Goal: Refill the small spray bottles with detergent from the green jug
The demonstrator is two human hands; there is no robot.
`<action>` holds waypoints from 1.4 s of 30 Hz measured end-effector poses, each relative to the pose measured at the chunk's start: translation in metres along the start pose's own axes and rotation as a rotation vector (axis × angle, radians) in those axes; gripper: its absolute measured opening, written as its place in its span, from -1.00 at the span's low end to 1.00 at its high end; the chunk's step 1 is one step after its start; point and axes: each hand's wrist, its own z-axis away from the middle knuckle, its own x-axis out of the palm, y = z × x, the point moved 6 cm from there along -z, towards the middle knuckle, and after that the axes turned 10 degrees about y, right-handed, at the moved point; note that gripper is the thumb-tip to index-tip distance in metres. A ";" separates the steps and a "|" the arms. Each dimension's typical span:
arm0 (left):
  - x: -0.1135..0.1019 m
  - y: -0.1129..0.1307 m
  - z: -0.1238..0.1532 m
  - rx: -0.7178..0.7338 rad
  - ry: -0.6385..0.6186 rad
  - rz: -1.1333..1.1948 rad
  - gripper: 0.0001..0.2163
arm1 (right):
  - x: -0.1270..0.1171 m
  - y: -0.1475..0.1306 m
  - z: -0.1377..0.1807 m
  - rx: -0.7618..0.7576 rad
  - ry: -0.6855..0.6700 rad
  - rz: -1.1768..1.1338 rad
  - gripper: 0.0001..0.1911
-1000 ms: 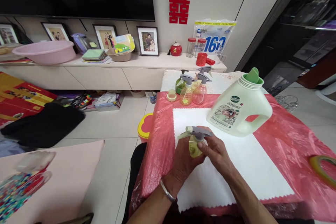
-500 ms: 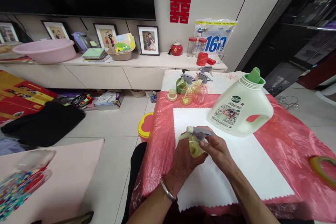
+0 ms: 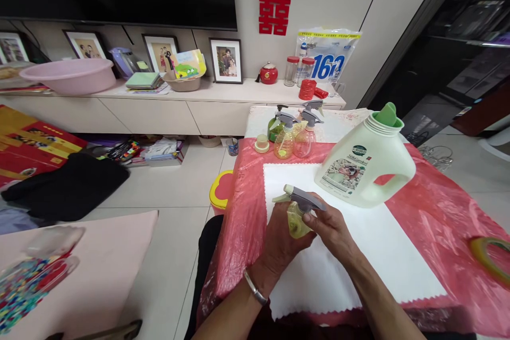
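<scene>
A small clear spray bottle (image 3: 295, 221) with yellow-green liquid and a grey trigger head (image 3: 302, 200) is held over a white cloth (image 3: 358, 265). My left hand (image 3: 281, 241) wraps round the bottle's body from below. My right hand (image 3: 330, 228) pinches the grey trigger head at its collar. A large pale-green detergent jug (image 3: 364, 162) with a green spout stands just behind, on the cloth's far right part.
Several more small spray bottles (image 3: 294, 135) and a small cap (image 3: 262, 143) stand at the table's far edge. Red plastic sheet (image 3: 438, 218) covers the table; a tape roll (image 3: 490, 255) lies at its right. A yellow-red stool (image 3: 220, 191) sits on the floor to the left.
The grey trigger head has tilted up slightly and turned a little in my right hand. Both hands stay on the bottle in the same place.
</scene>
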 end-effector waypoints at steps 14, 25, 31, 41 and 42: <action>-0.001 0.014 -0.013 -0.008 -0.092 0.094 -0.84 | -0.002 0.004 0.000 -0.001 0.153 0.107 -0.69; -0.003 -0.040 0.030 -0.320 0.005 0.403 -0.05 | -0.032 -0.015 -0.008 -0.002 0.344 -0.130 -0.64; 0.003 -0.033 0.019 -0.570 -0.239 0.818 -0.40 | -0.045 -0.037 -0.016 -0.004 0.391 -0.166 -0.57; 0.016 -0.028 0.015 -0.614 -0.359 0.959 -0.03 | -0.033 -0.034 -0.014 0.024 0.388 -0.141 -0.57; 0.016 -0.030 0.016 -0.624 -0.351 0.937 -0.02 | -0.031 -0.034 -0.014 0.025 0.392 -0.134 -0.56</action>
